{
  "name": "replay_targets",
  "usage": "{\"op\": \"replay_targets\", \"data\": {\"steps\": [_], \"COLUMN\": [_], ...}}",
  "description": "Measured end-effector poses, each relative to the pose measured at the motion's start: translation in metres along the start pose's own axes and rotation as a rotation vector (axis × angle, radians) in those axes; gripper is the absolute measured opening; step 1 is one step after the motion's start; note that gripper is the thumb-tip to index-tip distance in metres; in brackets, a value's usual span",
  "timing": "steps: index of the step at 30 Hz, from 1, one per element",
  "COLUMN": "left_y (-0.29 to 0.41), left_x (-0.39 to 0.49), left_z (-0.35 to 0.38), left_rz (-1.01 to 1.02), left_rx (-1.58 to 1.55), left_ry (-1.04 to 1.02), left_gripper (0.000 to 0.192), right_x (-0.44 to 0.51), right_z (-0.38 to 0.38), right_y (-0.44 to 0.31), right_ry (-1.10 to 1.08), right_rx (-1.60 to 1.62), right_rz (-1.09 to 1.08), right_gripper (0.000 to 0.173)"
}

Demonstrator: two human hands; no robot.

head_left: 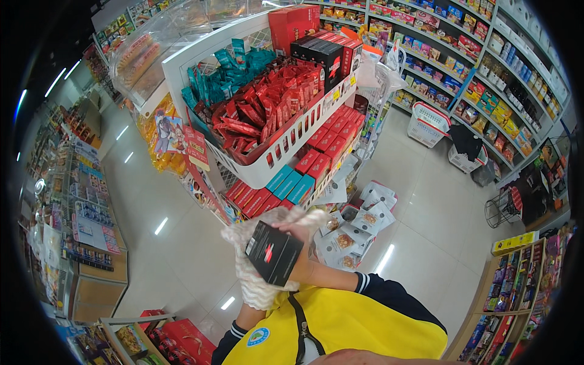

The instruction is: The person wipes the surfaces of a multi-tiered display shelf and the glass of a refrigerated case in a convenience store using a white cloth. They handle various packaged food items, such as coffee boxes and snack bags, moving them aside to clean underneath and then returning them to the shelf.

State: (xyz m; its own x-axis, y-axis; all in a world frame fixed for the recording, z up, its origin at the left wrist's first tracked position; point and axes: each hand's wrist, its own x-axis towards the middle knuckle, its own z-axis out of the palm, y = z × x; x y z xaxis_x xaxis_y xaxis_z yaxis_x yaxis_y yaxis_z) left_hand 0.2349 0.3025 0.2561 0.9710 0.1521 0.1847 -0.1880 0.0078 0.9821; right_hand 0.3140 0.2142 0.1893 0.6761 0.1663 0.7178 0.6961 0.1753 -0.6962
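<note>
A black coffee box bearing a red mark is in front of my chest, with my right hand gripping its upper right side. A fluffy white and pinkish cloth lies behind and around the box. It covers my left hand, whose fingers are hidden; only the wrist shows below it. Beyond my hands stands a white basket rack. Its upper basket holds red coffee sachets, teal sachets and black coffee boxes. Red boxes and teal boxes fill the tier below.
White snack pouches sit low, right of the rack. Shopping baskets stand on the floor before stocked shelves. A product shelf is at right, a counter at left, and a bin with red boxes at lower left.
</note>
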Motion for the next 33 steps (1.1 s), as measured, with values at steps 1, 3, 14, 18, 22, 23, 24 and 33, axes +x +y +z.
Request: {"op": "replay_targets", "data": {"steps": [1,3,14,18,22,23,24,33], "left_y": [-0.008,-0.052,-0.048,-0.043,-0.047,-0.049,-0.05,-0.058], "left_x": [-0.005,-0.009,0.002,0.007,0.001,-0.001,-0.006,-0.013], "left_z": [-0.007,-0.032,-0.041,-0.033,-0.017,-0.012,-0.006,0.018], "left_rz": [-0.074,-0.216,-0.032,0.149,0.11,0.1,0.083,0.023], "left_rx": [-0.232,-0.723,0.221,0.442,0.244,0.203,0.18,0.102], "left_ry": [0.003,-0.044,0.045,0.055,0.175,0.187,0.196,0.196], "left_gripper": [0.064,0.055,0.045,0.048,0.05,0.05,0.051,0.055], "right_x": [0.003,-0.008,0.055,0.046,0.036,0.03,0.026,0.021], "right_z": [0.007,0.002,-0.019,-0.025,-0.021,-0.016,-0.007,0.011], "right_y": [0.001,0.008,0.012,0.01,-0.007,-0.005,-0.005,-0.029], "right_ry": [0.091,-0.015,-0.762,-0.667,-0.384,-0.39,-0.399,-0.448], "right_rx": [0.124,0.192,0.018,0.008,-0.212,-0.265,-0.307,-0.203], "right_rz": [-0.235,-0.377,-0.284,-0.236,-0.116,-0.147,-0.176,-0.305], "right_gripper": [0.081,0.078,0.063,0.06,0.053,0.052,0.051,0.054]}}
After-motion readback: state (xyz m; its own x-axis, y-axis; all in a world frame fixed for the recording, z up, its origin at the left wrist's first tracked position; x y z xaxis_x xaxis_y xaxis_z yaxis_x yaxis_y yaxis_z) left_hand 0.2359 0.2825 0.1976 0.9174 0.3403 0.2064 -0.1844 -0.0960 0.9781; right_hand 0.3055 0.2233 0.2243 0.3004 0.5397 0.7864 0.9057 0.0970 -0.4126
